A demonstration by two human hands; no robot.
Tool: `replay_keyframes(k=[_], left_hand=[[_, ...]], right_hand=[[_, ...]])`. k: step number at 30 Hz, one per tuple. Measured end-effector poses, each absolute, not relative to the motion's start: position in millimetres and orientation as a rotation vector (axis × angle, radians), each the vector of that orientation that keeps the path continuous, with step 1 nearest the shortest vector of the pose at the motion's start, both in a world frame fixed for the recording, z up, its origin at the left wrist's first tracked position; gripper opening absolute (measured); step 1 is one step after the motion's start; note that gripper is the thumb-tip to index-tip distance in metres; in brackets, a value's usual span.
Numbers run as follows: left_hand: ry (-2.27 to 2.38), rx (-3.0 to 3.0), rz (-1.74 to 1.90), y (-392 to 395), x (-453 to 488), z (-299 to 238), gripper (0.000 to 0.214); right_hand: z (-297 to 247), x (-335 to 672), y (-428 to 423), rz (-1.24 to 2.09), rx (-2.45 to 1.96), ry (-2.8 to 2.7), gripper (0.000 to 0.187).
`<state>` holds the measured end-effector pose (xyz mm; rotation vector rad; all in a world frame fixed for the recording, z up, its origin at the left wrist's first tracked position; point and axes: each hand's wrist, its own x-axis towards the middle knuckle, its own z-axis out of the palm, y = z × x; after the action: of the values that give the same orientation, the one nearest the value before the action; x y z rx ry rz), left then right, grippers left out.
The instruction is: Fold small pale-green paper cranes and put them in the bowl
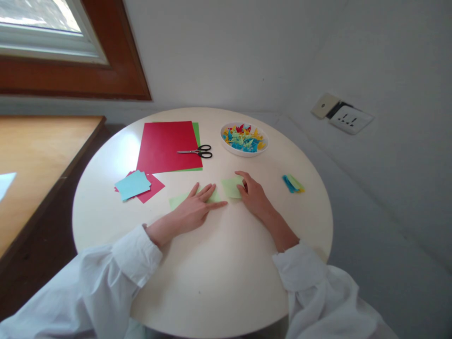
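My left hand (197, 205) lies flat with its fingers spread over a pale green strip of paper (175, 201) on the white round table (212, 263). Parts of that strip are hidden beneath the hand. Just to the right, my right hand (253, 194) pinches the right edge of a pale green paper piece (230, 187) between thumb and fingers. A narrow gap shows between this piece and the paper under my left hand.
Black-handled scissors (199, 151) lie on a red sheet (165, 146) over a green one. Behind stands a white bowl (243, 153) of colourful folded paper shapes. Blue and pink squares (134, 185) lie left; small folded papers (293, 183) lie right. A wooden table (45, 141) stands left.
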<state>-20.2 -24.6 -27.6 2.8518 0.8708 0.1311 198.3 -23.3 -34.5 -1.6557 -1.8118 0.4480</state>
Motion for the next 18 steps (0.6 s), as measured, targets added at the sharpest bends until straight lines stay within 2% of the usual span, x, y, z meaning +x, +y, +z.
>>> replay_keyframes(k=[4,12,18], left_hand=[[0.868,2.833,0.194,-24,-21,-26,0.065],[1.144,2.624,0.635,-18,-25,-18,0.046],[1.363,2.691,0.532,-29,-24,-25,0.083]], right_hand=[[-31,197,-24,0.47,-1.647,-1.73,0.04],[-32,197,-24,0.515,-1.638,-1.624,0.037],[-30,197,-24,0.521,-1.634,-1.628,0.038]])
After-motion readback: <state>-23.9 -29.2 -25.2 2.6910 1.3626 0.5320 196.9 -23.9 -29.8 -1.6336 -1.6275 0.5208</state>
